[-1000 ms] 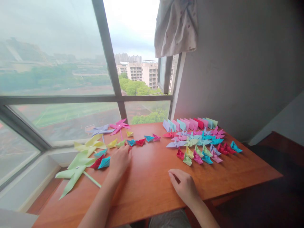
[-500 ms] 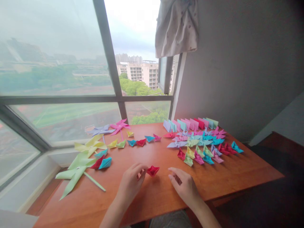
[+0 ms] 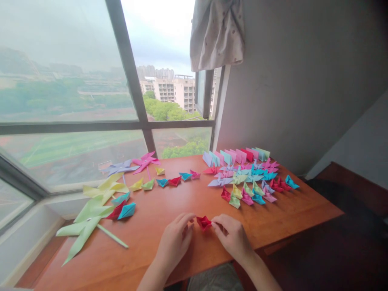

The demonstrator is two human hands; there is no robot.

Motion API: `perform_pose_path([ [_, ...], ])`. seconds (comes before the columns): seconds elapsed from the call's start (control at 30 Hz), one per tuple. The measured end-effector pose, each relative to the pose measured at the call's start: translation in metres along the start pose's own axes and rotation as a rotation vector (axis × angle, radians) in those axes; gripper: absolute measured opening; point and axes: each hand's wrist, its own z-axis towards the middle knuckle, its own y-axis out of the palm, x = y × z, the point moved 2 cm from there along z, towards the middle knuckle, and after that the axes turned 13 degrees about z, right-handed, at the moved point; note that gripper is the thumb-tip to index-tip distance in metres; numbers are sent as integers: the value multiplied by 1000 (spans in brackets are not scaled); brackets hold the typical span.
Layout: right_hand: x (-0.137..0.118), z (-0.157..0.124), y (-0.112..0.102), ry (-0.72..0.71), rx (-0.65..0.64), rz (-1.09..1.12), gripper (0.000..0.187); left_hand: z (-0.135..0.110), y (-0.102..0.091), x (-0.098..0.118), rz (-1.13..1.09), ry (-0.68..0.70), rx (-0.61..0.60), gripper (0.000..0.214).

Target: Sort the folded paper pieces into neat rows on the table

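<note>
A small red folded paper piece [image 3: 203,222] lies near the front edge of the wooden table [image 3: 188,198]. My left hand [image 3: 176,241] is at its left side, fingers curled with the tips at the paper. From the other side my right hand [image 3: 233,239] pinches its right edge with bent fingers. Both hands rest low on the tabletop.
A row of small coloured folded pieces [image 3: 169,182] runs across the middle. A dense cluster of folded pieces [image 3: 248,178] fills the right rear. Paper pinwheels, green [image 3: 87,220], yellow [image 3: 106,186], purple [image 3: 119,167] and pink [image 3: 145,161], lie at the left by the window.
My left hand drew a red piece from the left row to the front middle. My right hand has closed in on it. The view shifted slightly right.
</note>
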Motion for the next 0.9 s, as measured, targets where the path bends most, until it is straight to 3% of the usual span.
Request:
perform_pose_path([
  [0.13,12,-7,-36,41,198,-53,22,-2,0,-1,22,-1,7,27],
  [0.3,49,-22,-128,145,499,-336,31,-1,-1,2,70,51,-18,25],
  [0.4,79,-34,-180,280,617,-507,41,-1,-2,2,85,54,-18,24],
  [0.47,98,-42,-204,342,638,-575,45,-1,-1,2,89,58,-22,24],
  [0.6,133,-54,-222,430,612,-605,45,-1,0,1,92,62,-28,24],
  [0.73,156,-56,-219,493,544,-622,38,0,0,1,94,53,-38,23],
  [0.9,164,-50,-212,491,478,-672,33,-1,0,0,87,56,-42,24],
])
